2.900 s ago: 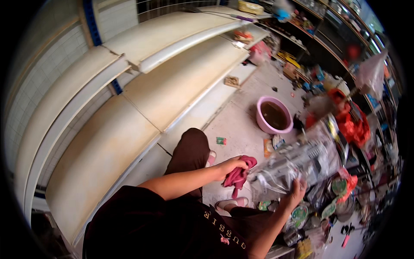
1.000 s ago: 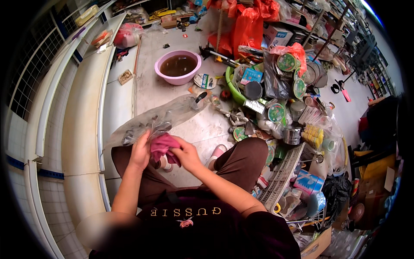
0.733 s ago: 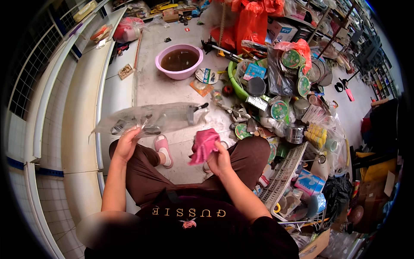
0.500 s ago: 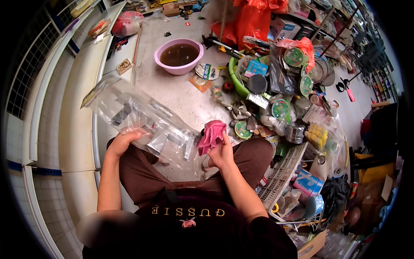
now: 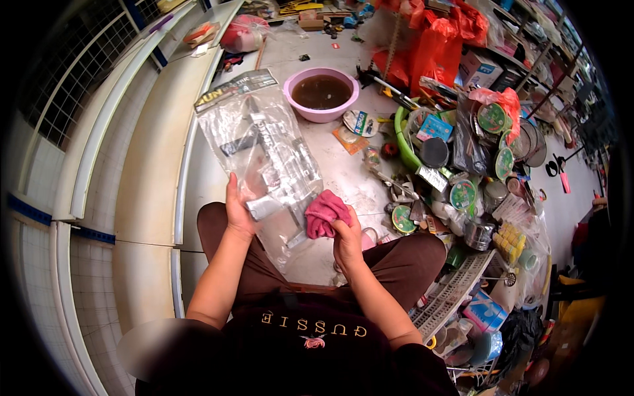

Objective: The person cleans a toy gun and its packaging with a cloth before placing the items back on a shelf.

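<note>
My left hand (image 5: 239, 210) grips the lower left side of a long clear plastic package (image 5: 281, 155), its thumb laid along the edge. Grey and silvery parts show through the film; their kind is hard to make out. A dark printed header closes off the far end. In my right hand (image 5: 346, 239) is a crumpled pink cloth (image 5: 327, 214), bunched between thumb and fingers. The cloth lies against the package's lower right edge. My right fingers are partly hidden behind the cloth.
Beyond the package stands a pink basin (image 5: 322, 117) of murky brown water. To the right, a green tub (image 5: 405, 142) and a heap of wrapped goods spread over the floor, with a white plastic basket (image 5: 456, 290) nearer me. Cream shelves (image 5: 155, 158) run along the left.
The package has swung from slanting leftward to more upright, its front now facing me. My right hand keeps the cloth, now against the package's edge. The surroundings have shifted right in view.
</note>
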`<state>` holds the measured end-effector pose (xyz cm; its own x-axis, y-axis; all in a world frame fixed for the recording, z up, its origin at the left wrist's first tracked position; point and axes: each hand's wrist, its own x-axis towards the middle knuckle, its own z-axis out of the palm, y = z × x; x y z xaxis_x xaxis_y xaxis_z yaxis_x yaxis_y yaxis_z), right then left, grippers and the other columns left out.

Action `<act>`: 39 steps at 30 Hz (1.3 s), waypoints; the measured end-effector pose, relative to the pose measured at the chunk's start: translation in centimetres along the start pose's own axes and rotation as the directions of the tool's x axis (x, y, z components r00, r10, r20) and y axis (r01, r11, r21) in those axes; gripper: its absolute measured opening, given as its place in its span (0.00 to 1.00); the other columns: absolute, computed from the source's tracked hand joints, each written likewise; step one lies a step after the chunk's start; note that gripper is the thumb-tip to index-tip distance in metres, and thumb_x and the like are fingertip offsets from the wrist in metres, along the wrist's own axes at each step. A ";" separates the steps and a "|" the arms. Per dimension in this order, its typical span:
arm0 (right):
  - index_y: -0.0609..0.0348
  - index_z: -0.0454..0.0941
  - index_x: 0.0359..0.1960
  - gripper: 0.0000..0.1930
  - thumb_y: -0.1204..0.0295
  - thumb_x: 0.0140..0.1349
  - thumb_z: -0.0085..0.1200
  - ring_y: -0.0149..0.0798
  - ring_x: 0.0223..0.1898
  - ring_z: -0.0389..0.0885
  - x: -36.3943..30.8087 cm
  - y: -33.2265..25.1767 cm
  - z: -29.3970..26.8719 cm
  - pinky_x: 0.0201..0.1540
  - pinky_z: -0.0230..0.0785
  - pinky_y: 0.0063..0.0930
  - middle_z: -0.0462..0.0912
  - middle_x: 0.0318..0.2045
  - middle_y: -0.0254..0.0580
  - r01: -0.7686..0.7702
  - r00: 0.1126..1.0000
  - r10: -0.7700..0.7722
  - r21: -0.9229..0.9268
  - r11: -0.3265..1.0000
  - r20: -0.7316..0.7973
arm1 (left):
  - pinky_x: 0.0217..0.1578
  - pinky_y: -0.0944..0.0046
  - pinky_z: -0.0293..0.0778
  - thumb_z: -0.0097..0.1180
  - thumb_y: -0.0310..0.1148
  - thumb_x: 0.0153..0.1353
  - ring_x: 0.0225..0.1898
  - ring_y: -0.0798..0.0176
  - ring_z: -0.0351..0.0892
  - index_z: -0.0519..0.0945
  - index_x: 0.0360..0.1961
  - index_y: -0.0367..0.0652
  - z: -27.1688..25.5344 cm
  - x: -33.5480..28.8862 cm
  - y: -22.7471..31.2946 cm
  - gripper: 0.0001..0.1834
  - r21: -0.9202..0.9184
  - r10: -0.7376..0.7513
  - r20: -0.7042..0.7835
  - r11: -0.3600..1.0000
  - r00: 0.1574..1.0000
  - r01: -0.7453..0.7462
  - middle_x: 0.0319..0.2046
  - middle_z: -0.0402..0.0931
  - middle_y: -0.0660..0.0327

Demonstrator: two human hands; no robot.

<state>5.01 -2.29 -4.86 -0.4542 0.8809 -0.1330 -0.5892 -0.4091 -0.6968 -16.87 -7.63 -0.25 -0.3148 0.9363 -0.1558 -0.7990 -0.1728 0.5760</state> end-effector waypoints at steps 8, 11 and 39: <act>0.62 0.69 0.43 0.15 0.81 0.52 0.47 0.27 0.36 0.72 -2.3 -0.1 0.7 0.43 0.63 0.19 0.76 0.35 0.35 0.039 0.994 -0.054 -0.155 0.987 -0.093 | 0.58 0.54 0.63 0.52 0.24 0.46 0.57 0.53 0.67 0.55 0.66 0.41 0.2 -3.5 -0.7 0.42 0.041 -0.075 0.178 0.997 0.981 0.069 0.57 0.66 0.53; 0.61 0.69 0.44 0.13 0.75 0.56 0.44 0.26 0.34 0.71 -1.4 -0.7 -0.7 0.41 0.64 0.19 0.74 0.33 0.34 -0.020 0.997 0.004 -0.202 0.979 -0.082 | 0.57 0.58 0.64 0.44 0.17 0.39 0.55 0.57 0.68 0.56 0.66 0.40 -0.2 -3.6 -0.6 0.44 0.179 -0.084 0.041 0.981 0.996 0.075 0.55 0.67 0.55; 0.57 0.74 0.46 0.16 0.78 0.54 0.48 0.47 0.48 0.74 2.9 -3.4 7.0 0.53 0.64 0.38 0.77 0.44 0.44 0.713 0.687 -0.445 -0.654 0.255 0.575 | 0.61 0.58 0.60 0.47 0.15 0.40 0.61 0.56 0.62 0.55 0.66 0.43 1.9 -4.2 -1.4 0.45 0.182 -0.086 0.196 0.982 0.977 0.050 0.63 0.57 0.56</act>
<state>1.05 -0.02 2.07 -0.4339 0.6499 0.6240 -0.0367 0.6793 -0.7330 -13.45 -10.72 1.06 -0.1383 0.9894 -0.0440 -0.7071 -0.0675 0.7039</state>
